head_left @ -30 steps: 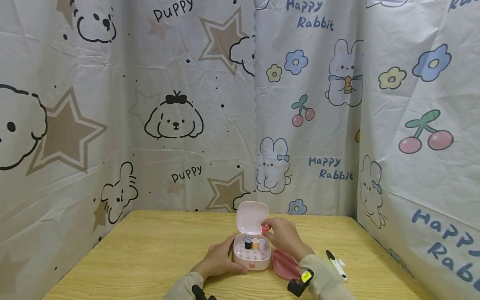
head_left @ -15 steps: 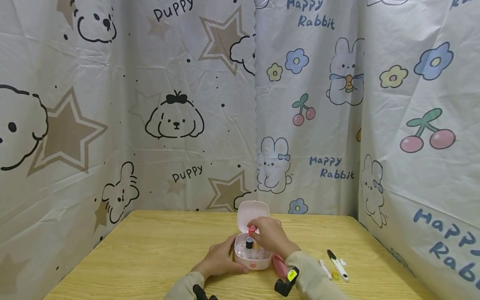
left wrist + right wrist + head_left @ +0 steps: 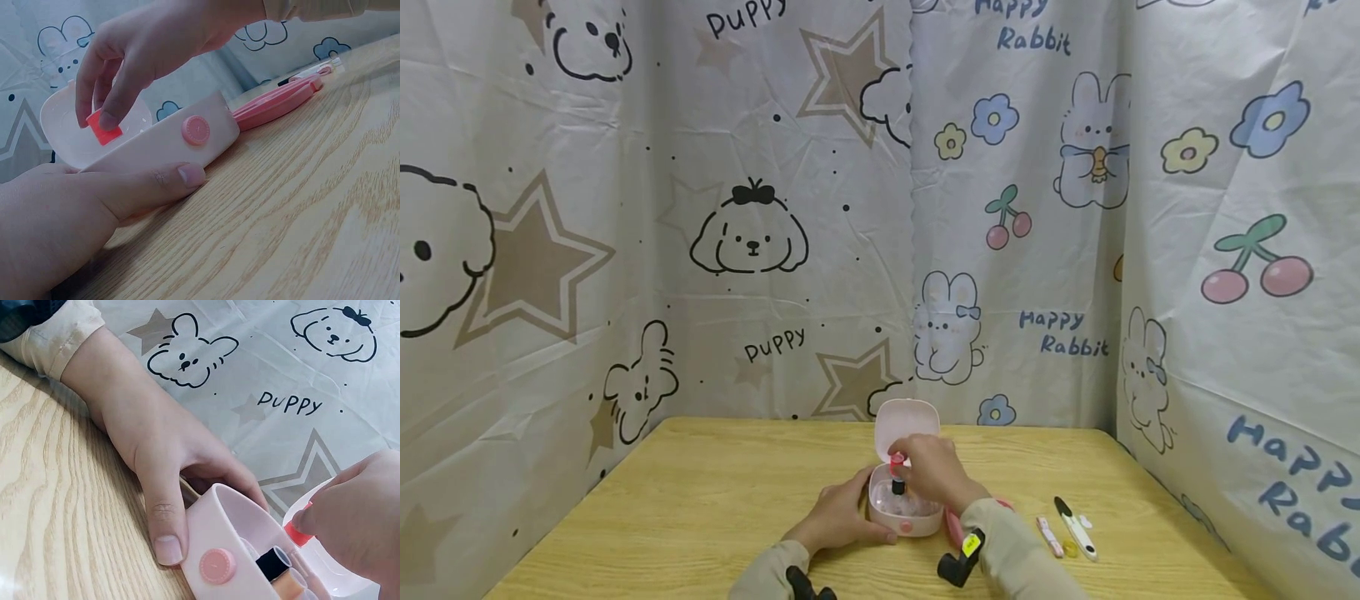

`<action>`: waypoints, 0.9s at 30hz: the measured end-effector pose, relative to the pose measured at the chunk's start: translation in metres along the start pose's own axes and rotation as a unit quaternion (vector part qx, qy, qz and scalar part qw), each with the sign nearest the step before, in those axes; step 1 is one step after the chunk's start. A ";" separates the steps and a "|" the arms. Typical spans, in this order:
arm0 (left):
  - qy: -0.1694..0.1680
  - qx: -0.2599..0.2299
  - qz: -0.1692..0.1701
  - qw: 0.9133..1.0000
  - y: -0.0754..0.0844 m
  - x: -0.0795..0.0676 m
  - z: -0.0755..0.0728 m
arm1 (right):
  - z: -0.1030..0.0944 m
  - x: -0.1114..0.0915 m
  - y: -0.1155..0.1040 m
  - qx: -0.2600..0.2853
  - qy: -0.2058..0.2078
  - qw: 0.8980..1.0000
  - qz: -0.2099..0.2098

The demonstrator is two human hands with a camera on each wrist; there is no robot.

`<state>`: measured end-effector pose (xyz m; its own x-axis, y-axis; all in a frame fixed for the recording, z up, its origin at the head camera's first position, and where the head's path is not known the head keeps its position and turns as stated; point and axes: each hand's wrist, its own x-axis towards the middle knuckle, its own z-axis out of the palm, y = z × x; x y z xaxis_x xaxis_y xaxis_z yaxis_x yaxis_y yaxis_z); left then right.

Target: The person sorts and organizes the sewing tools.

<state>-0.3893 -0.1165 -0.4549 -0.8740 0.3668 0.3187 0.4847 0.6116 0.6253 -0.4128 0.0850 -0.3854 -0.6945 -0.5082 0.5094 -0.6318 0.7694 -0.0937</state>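
A pale pink sewing box stands on the table with its lid raised at the back. My left hand holds the box by its left side, thumb along the front wall near a round pink button. Between thumb and fingers, my right hand pinches a red thread spool over the back of the box, in front of the lid. Inside, a black spool and an orange spool stand side by side, with a pale one partly showing beyond them.
A darker pink case lies right of the box, partly behind the right sleeve. Farther right are a black-and-white slim tool, a small pink-and-white strip and a little yellow item. Printed curtains hang behind the wooden table.
My right hand has carried the red spool leftward, from the box's right back corner to above the black spool. The strip and yellow item have come into view. My left hand stays put.
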 end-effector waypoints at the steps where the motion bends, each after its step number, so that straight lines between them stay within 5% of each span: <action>1: 0.000 0.000 -0.001 1.000 0.000 0.000 0.000 | 0.001 0.000 0.000 0.000 -0.002 1.000 0.000; 27: 0.000 0.008 0.023 1.000 0.000 0.001 -0.001 | 0.021 0.003 -0.008 0.000 -0.021 1.000 -0.003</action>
<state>-0.3898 -0.1166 -0.4542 -0.8509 0.3942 0.3474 0.5248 0.6059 0.5979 -0.4174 0.0695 -0.4007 -0.7038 -0.5291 0.4741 -0.6366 0.7659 -0.0902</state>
